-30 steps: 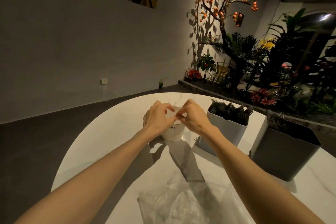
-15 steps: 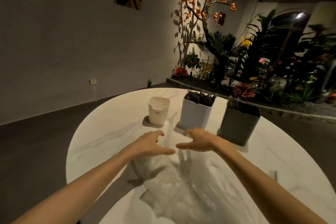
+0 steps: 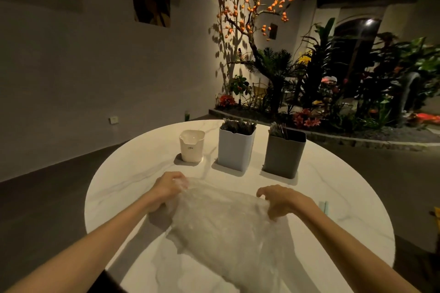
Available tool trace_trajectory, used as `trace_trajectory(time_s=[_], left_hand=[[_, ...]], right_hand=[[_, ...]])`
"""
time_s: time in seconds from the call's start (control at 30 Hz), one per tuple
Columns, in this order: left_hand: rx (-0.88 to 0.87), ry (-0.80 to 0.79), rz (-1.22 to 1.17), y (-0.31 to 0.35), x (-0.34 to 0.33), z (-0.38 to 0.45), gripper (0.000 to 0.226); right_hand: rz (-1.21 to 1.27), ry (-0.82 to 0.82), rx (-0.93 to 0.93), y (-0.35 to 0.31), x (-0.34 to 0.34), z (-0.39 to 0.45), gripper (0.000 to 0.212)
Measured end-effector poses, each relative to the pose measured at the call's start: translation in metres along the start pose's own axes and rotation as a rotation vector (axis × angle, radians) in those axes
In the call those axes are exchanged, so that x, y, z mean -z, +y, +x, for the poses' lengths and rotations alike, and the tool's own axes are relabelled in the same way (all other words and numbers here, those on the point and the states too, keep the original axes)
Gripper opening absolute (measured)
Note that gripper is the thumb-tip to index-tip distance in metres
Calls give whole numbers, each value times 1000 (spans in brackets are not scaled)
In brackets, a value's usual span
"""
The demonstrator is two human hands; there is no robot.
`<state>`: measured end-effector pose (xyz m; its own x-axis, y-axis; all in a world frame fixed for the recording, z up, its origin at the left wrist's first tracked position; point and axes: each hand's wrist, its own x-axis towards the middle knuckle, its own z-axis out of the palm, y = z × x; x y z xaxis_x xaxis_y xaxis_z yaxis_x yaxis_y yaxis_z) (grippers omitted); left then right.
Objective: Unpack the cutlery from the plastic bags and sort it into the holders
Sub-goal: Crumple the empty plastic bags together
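Both your left hand (image 3: 170, 185) and right hand (image 3: 282, 200) grip the clear plastic bag (image 3: 228, 223), lying just before the white holder (image 3: 235, 148). You're opening it; next, reach the cutlery inside.

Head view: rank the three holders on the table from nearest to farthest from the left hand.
From the left hand, which grips the plastic bag:
1. Small white holder, straight beyond the hand.
2. Tall white holder, middle of the row.
3. Grey holder, at the right end.

White table (image 3: 133, 173), bag (image 3: 226, 228), three holders (image 3: 235, 150)
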<state>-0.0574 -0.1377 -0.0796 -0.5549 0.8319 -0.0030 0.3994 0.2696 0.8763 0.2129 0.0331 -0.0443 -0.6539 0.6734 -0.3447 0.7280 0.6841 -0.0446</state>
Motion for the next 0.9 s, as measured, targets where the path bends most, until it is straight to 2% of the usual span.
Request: trace_trajectory(time_s=[0.1, 0.2, 0.27, 0.3, 0.37, 0.43, 0.5, 0.53, 0.63, 0.7, 0.77, 0.83, 0.9], left_hand=[[-47, -102, -102, 15, -3, -6, 15], [-104, -231, -192, 33, -6, -8, 11], [-104, -292, -227, 44, -6, -8, 18], [-98, -325, -248, 47, -6, -6, 23], [-83, -364, -298, 54, -8, -6, 41], [-73, -250, -336, 58, -11, -3, 53], [-17, -79, -434, 60, -11, -1, 55], [48, -42, -496, 60, -10, -1, 59], [188, -175, -489, 53, -8, -3, 84], [160, -228, -362, 47, -16, -9, 70], [129, -135, -342, 41, -27, -9, 43], [164, -9, -486, 38, -32, -4, 31], [230, 65, -632, 36, -30, -1, 27]], right_hand=[[78, 93, 79, -6, 10, -2, 86], [401, 200, 204, -24, 16, 0, 106], [591, 142, 252, -38, 20, 4, 107], [653, 78, 264, -43, 21, 5, 101], [718, -13, 327, -48, 24, 8, 64], [780, 50, 352, -48, 22, 13, 26], [887, 197, 268, -46, 20, 18, 20], [942, 255, 208, -45, 18, 20, 20], [1152, 348, 54, -41, 14, 25, 23], [1242, 353, 17, -43, 11, 24, 30], [1302, 317, 30, -44, 7, 22, 38], [1370, 321, 14, -38, 1, 21, 44], [1386, 376, -73, -26, -4, 21, 48]])
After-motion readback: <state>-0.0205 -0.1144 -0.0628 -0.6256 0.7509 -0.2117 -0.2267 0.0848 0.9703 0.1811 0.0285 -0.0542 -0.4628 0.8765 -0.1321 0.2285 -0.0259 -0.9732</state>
